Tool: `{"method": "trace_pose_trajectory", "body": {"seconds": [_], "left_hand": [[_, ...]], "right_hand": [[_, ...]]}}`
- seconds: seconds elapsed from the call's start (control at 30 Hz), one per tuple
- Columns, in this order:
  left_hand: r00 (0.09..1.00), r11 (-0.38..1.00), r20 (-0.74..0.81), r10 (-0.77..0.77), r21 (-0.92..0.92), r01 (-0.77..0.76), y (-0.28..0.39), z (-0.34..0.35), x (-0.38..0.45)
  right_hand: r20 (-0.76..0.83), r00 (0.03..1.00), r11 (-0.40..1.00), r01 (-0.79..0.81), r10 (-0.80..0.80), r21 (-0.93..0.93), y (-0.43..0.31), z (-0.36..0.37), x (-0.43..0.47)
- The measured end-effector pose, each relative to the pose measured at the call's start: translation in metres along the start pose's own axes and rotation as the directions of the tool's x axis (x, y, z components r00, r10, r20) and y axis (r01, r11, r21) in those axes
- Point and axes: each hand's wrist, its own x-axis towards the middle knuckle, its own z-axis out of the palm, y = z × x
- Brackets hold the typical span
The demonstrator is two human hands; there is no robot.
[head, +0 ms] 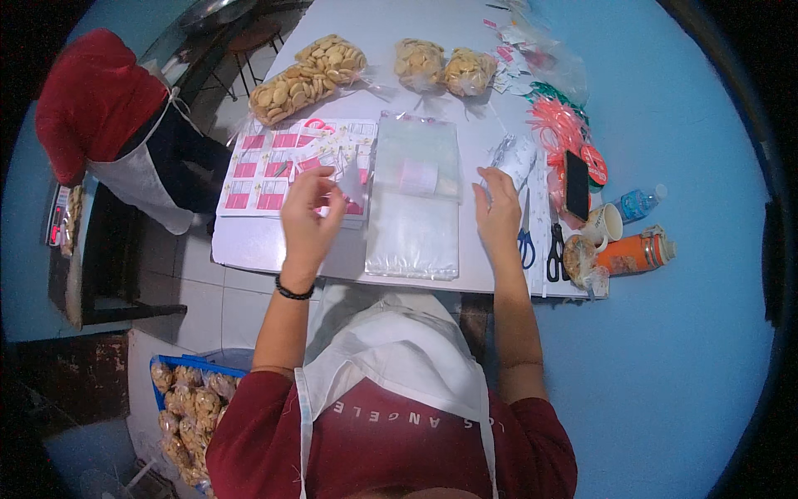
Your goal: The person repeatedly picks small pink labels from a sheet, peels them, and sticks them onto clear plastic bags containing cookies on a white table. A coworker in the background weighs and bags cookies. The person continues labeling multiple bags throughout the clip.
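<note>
My left hand (312, 218) hovers over the lower right part of some printed label sheets (249, 187), fingers curled and apart, with nothing in it. Pink-handled scissors (319, 126) lie on those sheets. Between my hands rests a stack of clear plastic bags (411, 237), with a small pale piece (419, 177) on top. My right hand (500, 209) is to the right of the bags, fingers apart and empty, near a crumpled clear and silvery wrap (516, 159). Blue-handled scissors (526, 246) lie partly beside my right wrist. Filled bags of round flat biscuits (293, 93) lie at the table's far side.
Pink ribbon (555, 125), a black phone (576, 187), black-handled scissors (555, 252), a mug (603, 224), a water bottle (639, 204) and an orange flask (629, 252) crowd the right edge. A person in an apron (106, 106) stands at left. Below is a blue crate (156, 393) of bagged biscuits.
</note>
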Motion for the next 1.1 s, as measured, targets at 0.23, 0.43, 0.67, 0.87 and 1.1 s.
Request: {"method": "trace_pose_trajectory", "body": {"seconds": [0.23, 0.43, 0.67, 0.87, 1.1], "left_hand": [[0.810, 0.833, 0.397, 0.432, 0.168, -0.527, 0.019, 0.042, -0.042], [0.751, 0.862, 0.561, 0.349, 0.123, -0.493, 0.005, 0.041, -0.062], [0.792, 0.877, 0.521, 0.317, 0.158, -0.455, -0.005, 0.045, -0.072], [0.784, 0.885, 0.565, 0.256, 0.190, -0.426, 0.000, 0.044, -0.068], [0.784, 0.900, 0.604, 0.141, 0.252, -0.357, -0.003, 0.062, -0.047]], "right_hand": [[0.457, 0.887, 0.829, -0.307, 0.070, 0.468, -0.049, 0.000, -0.003], [0.486, 0.872, 0.845, -0.301, 0.056, 0.443, -0.028, 0.012, -0.009], [0.468, 0.883, 0.883, -0.236, 0.020, 0.407, -0.018, 0.033, -0.025], [0.468, 0.882, 0.955, -0.088, -0.056, 0.282, -0.023, 0.020, -0.025], [0.471, 0.877, 0.983, 0.008, -0.096, 0.186, -0.026, -0.013, -0.037]]}}
